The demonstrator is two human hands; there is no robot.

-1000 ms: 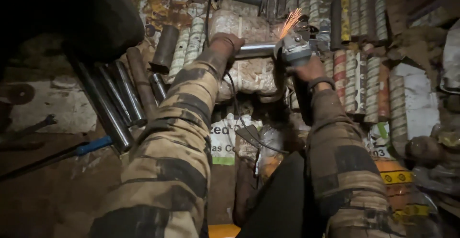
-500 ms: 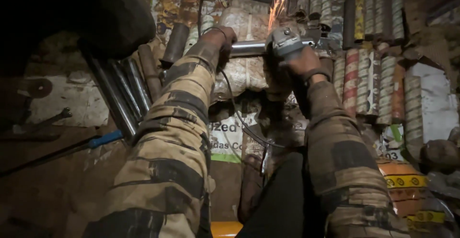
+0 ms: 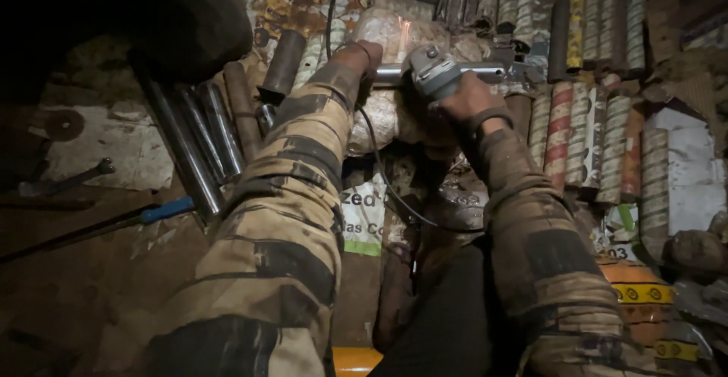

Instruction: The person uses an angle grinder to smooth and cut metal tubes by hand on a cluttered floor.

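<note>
The floor, dirt-covered and strewn with printed sacks, was taken up largely by metal stock. A row of ribbed, rusty bars was laid side by side at the right, and several smooth steel tubes were stacked aslant at the left, apparently kept within reach. Between these a single bright steel pipe was laid crosswise on a bulging pale sack, seemingly as a cushion to raise it off the floor. The pipe's near end was clenched by the left hand, probably to keep it from rolling. Just beside it, the body of a grey angle grinder was grasped from above by the right hand, so that the pipe ran between both hands. The grinder's black cable was trailed down between the sleeves. A blue-handled tool was left well apart.
</note>
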